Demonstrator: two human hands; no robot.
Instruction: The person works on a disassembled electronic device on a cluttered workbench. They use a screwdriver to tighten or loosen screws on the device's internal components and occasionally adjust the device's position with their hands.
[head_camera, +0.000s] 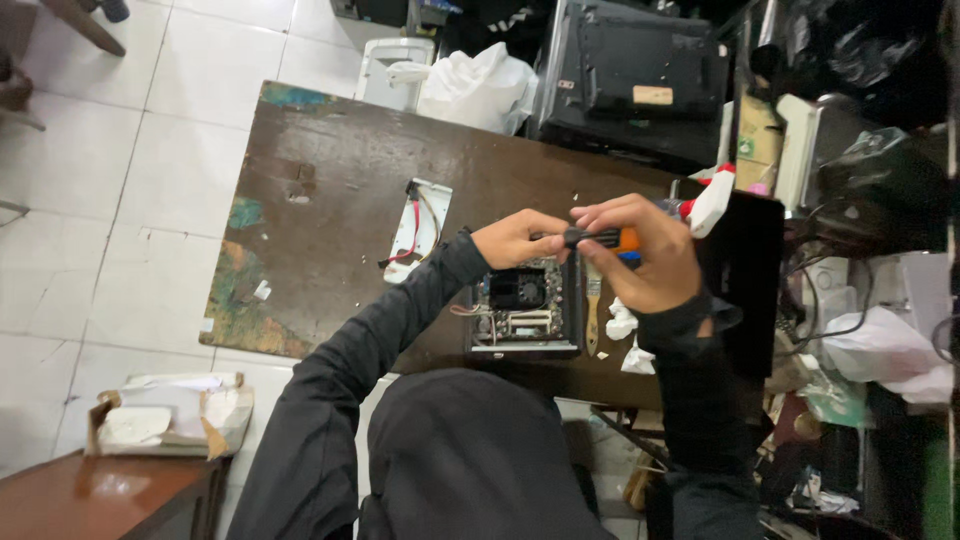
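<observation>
Overhead, we saw both hands meeting above a small open computer case with a green circuit board and black fan (520, 305), which sat at the near edge of the worn dark-brown wooden table (340, 170), toward its right end. Our right hand (645, 255) was curled shut around an orange-and-black screwdriver handle (605, 238), held roughly level. Our left hand (515, 238) was loosely closed, fingertips pinching the black end of that same screwdriver; how firm the pinch was we could not tell. Both sleeves were black.

Just right of the case lay a flat wooden-handled paintbrush (592, 310), and beside it two crumpled white tissue scraps (628, 340). A white metal bracket with red and black cables (420, 228) lay near the table's middle, left of the case and apart from it. A flat black panel (745, 280) covered the table's right end, with a white-and-red spray bottle (712, 198) at its far corner.

Off the table: a white crumpled plastic bag (480, 85) past the far edge, a torn cardboard box with white paper (165, 415) on the white tiled floor (120, 180) at lower left.
</observation>
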